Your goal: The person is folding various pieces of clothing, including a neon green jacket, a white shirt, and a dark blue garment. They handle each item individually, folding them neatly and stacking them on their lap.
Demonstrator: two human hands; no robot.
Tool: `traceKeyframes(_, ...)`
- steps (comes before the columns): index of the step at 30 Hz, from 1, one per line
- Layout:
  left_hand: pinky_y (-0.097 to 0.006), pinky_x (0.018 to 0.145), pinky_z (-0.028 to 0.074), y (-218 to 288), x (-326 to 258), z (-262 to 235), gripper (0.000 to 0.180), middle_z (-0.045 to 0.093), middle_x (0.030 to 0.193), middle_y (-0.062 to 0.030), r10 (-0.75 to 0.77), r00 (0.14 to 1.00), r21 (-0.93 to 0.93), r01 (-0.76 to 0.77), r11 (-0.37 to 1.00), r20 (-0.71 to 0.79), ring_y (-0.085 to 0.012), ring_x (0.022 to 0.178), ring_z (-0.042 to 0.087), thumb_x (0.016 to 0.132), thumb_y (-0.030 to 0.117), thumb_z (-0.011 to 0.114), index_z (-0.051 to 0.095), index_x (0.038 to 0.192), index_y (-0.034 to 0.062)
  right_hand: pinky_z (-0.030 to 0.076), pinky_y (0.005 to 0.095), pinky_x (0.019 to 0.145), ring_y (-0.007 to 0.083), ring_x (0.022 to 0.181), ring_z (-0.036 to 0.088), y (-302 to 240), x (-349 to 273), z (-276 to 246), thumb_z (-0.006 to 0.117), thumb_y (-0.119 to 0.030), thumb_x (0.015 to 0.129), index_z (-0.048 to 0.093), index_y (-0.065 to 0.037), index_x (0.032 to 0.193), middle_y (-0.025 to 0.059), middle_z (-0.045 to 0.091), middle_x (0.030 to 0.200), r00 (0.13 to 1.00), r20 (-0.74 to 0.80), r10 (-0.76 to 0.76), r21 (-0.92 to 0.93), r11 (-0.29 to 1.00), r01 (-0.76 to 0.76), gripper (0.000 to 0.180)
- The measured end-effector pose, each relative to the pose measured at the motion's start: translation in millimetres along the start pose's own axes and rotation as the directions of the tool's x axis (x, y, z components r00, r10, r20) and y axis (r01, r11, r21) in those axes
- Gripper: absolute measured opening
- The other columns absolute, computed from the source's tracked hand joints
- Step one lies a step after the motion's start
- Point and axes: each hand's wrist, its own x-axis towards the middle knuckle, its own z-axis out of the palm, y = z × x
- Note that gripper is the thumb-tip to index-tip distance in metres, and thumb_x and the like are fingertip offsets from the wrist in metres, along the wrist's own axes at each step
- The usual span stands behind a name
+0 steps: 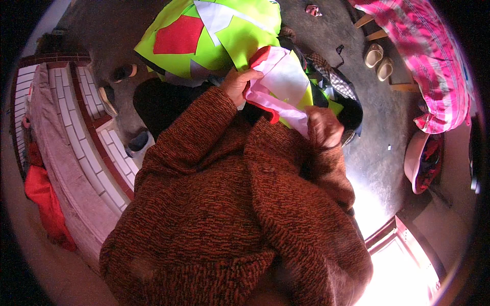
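Note:
Between my hands is a piece of fabric point(286, 76), white to pale pink, with red edging and some neon yellow along its right side. The fingers of my left hand point(237, 85) are closed on its left edge, thumb on top. At its lower right end, my right hand point(325, 126) has its fingers curled around the cloth, and the fingertips are partly hidden. Just beyond lies a large neon yellow fabric bundle point(250, 38) with white strips and a red patch point(178, 35). Dark and checked cloth point(337, 81) bunches up to the right.
On the left, a pinkish cloth point(66, 153) covers a ledge beside white tiled steps point(76, 127), with shoes point(125, 73) nearby. To the right are beige clogs point(378, 61), a pink plaid cloth point(429, 56) over wooden legs, and a pink basin point(416, 158). Bright light enters at lower right.

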Motion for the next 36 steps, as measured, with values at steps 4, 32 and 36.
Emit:
traceKeyframes(4,-0.036,0.077,0.052,-4.1,5.1,-11.0,0.042,0.062,0.101,-0.0119,-0.024,0.999,-0.060,0.026,0.998,0.035,-0.0230,0.088,0.062,0.077,0.004,0.057,0.051,0.118,0.0010,0.045,0.0257,0.076,0.0134,0.083,0.057,15.0,20.2,-7.4,0.057,-0.021,0.092,0.062,0.003,0.102,0.0058,0.065,0.092,0.891,-0.045,0.453,0.800,0.550,-0.239,0.027)
traceKeyframes(32,-0.036,0.086,0.049,13.0,-7.5,-5.9,0.041,0.062,0.106,-0.0148,0.029,0.983,-0.397,0.047,0.917,0.181,-0.0242,0.095,0.062,0.089,0.030,0.048,0.055,0.114,-0.0013,0.040,0.0364,0.097,0.0310,0.107,0.055,-15.0,64.3,59.0,0.070,-0.021,0.079,0.055,-0.003,0.120,0.0170,0.059,0.115,0.946,-0.133,0.295,0.639,0.755,-0.145,0.047)
traceKeyframes(36,-0.035,0.084,0.050,10.6,-5.7,-8.9,0.039,0.063,0.103,-0.0142,0.042,0.992,-0.395,0.009,0.918,0.121,-0.0229,0.092,0.063,0.090,0.029,0.047,0.056,0.112,-0.0019,0.044,0.0325,0.090,0.0217,0.096,0.060,-8.4,64.0,42.2,0.060,-0.023,0.089,0.062,0.000,0.109,0.0100,0.064,0.107,0.883,-0.020,0.469,0.948,0.289,-0.132,0.031)
